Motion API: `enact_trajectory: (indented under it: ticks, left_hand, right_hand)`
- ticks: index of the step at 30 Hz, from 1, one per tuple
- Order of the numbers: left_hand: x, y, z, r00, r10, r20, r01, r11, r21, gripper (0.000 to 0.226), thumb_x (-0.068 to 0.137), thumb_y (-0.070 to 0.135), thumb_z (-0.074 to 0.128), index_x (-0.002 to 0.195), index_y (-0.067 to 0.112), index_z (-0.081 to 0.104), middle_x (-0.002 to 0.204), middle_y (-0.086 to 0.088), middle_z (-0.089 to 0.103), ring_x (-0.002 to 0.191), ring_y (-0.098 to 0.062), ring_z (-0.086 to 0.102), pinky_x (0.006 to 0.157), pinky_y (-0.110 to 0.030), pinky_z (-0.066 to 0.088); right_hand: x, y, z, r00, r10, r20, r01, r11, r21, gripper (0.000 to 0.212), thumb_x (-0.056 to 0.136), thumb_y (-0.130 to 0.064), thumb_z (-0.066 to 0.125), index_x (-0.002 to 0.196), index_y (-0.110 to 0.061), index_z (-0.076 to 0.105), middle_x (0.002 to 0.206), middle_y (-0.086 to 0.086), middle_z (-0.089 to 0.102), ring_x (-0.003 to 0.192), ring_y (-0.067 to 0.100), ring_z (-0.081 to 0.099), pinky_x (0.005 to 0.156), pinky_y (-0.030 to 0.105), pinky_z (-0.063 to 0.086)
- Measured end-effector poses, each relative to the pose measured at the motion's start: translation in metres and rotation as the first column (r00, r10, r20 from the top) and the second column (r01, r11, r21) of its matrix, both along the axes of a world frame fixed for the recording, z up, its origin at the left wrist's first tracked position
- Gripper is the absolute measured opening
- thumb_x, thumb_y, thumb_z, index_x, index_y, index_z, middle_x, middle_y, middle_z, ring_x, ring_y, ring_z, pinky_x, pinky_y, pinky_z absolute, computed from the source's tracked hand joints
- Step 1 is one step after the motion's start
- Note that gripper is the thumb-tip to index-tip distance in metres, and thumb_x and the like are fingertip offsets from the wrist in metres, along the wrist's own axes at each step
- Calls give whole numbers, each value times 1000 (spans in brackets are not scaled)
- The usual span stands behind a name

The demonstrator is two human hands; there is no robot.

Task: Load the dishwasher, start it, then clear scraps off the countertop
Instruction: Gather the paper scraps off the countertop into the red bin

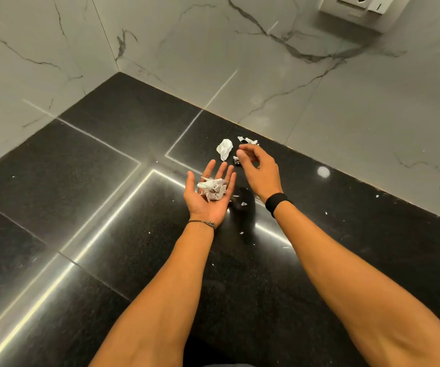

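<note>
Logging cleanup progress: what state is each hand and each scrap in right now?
Left hand: palm up, fingers straight, carrying crumpled scraps.
Right hand: above the countertop, fingers loosely curled, holding nothing.
Large white scrap: crumpled, lying on the countertop.
Scrap by the wall: crumpled, on the countertop.
Small bits: scattered, not collected.

One wide-angle camera, worn on the head, looks forward and steeply down along both bare forearms onto the glossy black speckled stone tabletop (102, 186). The left hand (200, 206) and right hand (261, 173) sit near mid-frame, fingers (210, 168) pointing away from the lens. Beyond the fingers, white grey-veined marble wall tiles (240, 49) fill the top of the view. Far right of the fingers, the upper edge clips a white wall socket plate (356, 9).
</note>
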State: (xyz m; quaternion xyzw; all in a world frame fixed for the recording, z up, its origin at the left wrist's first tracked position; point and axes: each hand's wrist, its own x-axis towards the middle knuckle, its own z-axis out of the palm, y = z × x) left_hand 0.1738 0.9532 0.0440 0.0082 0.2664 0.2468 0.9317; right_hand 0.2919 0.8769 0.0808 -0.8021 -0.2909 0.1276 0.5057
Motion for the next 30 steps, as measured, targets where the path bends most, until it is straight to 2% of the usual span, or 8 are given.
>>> enact_trajectory:
  ticks: [3,8,11,14,16,22,28,30]
  left_hand:
    - [4,10,-3,999,7,-35,-7,1000,-3,67,98,57,49,143,7,54,136,-27,60,129,-42,57,113,-52,41]
    - [16,24,-7,998,27,-55,-27,1000,11,70,97,61,48,143,9,55,137,-24,60,131,-40,55,111,-47,44]
    - [23,28,-7,998,23,-62,-22,1000,20,71,97,62,47,143,9,55,138,-24,60,130,-39,57,111,-46,44]
    - [26,33,-9,997,19,-68,-17,999,33,71,97,62,46,144,10,54,138,-23,60,129,-38,57,112,-46,43]
    - [25,35,-9,997,19,-75,-17,999,37,70,97,62,46,143,10,55,138,-22,60,129,-38,57,112,-46,43]
    - [14,35,-8,996,15,-89,-10,998,61,70,97,61,48,142,9,56,136,-23,61,127,-38,60,114,-46,42]
    - [0,24,-7,996,18,-88,-12,997,70,69,97,62,49,140,8,58,135,-23,62,127,-38,60,113,-46,43]
    - [-3,19,-5,996,15,-84,-9,997,71,70,96,62,50,141,8,57,135,-23,62,128,-38,59,113,-46,43]
  right_hand:
    - [27,10,-13,996,67,56,-52,973,-226,39,90,-30,70,127,-23,62,125,-4,66,117,17,57,105,45,45]
    - [49,33,-25,939,325,109,-210,796,-568,67,86,-28,75,146,-15,45,150,8,46,138,28,43,116,39,28]
    - [46,36,-30,885,425,188,-249,775,-581,54,88,-24,70,139,-14,53,139,9,57,126,29,53,110,36,33]
    - [36,28,-39,813,501,296,-262,770,-582,23,89,-15,64,112,-11,67,113,7,68,102,30,61,98,34,39]
    - [30,19,-45,785,517,341,-240,761,-603,15,91,-10,59,101,-11,69,105,6,69,94,32,59,91,35,40]
    - [14,-12,-42,904,345,254,-183,846,-501,21,97,-29,60,112,-22,73,111,0,71,101,24,59,91,40,48]
    - [-2,-40,-40,782,578,233,-341,709,-617,31,91,-44,66,115,-23,67,115,-5,68,107,21,58,97,36,45]
    - [-8,-46,-39,745,624,237,-356,672,-650,34,91,-41,67,118,-21,65,119,-4,66,110,23,56,98,38,45]
